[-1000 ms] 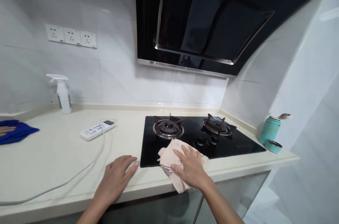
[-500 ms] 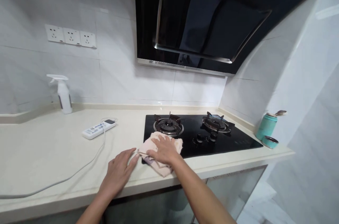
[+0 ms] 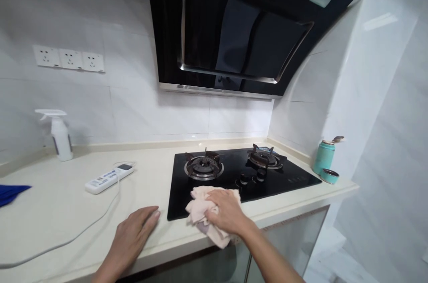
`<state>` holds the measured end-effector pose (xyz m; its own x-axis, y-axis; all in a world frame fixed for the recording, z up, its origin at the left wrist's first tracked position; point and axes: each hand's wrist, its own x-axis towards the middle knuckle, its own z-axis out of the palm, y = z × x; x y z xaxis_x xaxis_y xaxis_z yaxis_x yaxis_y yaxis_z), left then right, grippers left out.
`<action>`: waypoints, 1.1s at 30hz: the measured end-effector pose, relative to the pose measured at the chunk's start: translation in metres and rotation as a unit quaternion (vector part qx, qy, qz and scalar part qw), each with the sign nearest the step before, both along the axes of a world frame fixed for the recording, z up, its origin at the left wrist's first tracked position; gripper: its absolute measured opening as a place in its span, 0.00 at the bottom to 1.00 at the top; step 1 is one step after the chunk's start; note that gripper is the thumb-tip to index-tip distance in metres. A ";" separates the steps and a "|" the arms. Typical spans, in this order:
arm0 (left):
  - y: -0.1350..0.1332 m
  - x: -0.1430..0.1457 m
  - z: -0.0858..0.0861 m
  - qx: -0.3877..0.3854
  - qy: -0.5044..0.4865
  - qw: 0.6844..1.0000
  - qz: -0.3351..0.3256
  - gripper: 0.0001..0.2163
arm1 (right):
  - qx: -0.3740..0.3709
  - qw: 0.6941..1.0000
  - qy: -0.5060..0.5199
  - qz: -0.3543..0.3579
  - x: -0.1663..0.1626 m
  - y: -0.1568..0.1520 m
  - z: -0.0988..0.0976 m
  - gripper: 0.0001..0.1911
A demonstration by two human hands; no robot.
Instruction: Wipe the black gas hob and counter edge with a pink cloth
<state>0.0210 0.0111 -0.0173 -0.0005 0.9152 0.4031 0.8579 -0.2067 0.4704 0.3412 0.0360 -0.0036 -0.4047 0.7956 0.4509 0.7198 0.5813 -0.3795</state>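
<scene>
A pale pink cloth (image 3: 200, 205) lies bunched over the front edge of the black gas stove (image 3: 230, 187), part of it hanging past the counter's lip. My right hand (image 3: 225, 209) presses down on the cloth, fingers curled round its folds. Left of the stove, my left hand (image 3: 135, 231) rests on the cream countertop (image 3: 154, 185), fingers extended and holding nothing. Behind the cloth stands the left burner (image 3: 203, 167); the right burner (image 3: 265, 158) and two black knobs (image 3: 252, 177) are farther right.
A white power strip (image 3: 109, 179) with a grey cord (image 3: 80, 237) lies on the left. Behind it stands a white spray bottle (image 3: 60, 138). Blue fabric (image 3: 13, 194) shows at the left edge. A teal canister (image 3: 324, 157) and small lid (image 3: 329, 176) sit right. The hood (image 3: 250, 29) overhangs.
My right hand has drawn the cloth right and toward the front edge, bunching it. My left hand is now farther from the cloth. The view has shifted, bringing blue fabric in at left.
</scene>
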 end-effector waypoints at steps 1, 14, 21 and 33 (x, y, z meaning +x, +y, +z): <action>-0.001 0.000 0.002 -0.003 0.003 1.000 0.000 0.24 | -0.002 1.000 -0.001 -0.023 0.012 0.002 0.000 0.19; 0.000 -0.001 -0.003 -0.030 0.021 0.999 -0.007 0.25 | -0.052 0.905 -0.131 -0.402 0.196 0.016 -0.009 0.19; -0.001 0.005 -0.005 -0.054 0.054 0.997 -0.003 0.26 | -0.070 0.837 -0.135 -0.525 0.241 0.035 -0.002 0.22; 0.004 0.007 -0.011 -0.051 0.104 0.993 0.002 0.24 | -0.086 0.873 -0.159 -0.453 0.238 0.110 0.011 0.22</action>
<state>0.0275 0.0154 -0.0282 0.0699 0.9513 0.3001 0.9390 -0.1643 0.3020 0.5795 0.1460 0.0070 0.3436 0.8989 0.2720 0.9391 -0.3279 -0.1028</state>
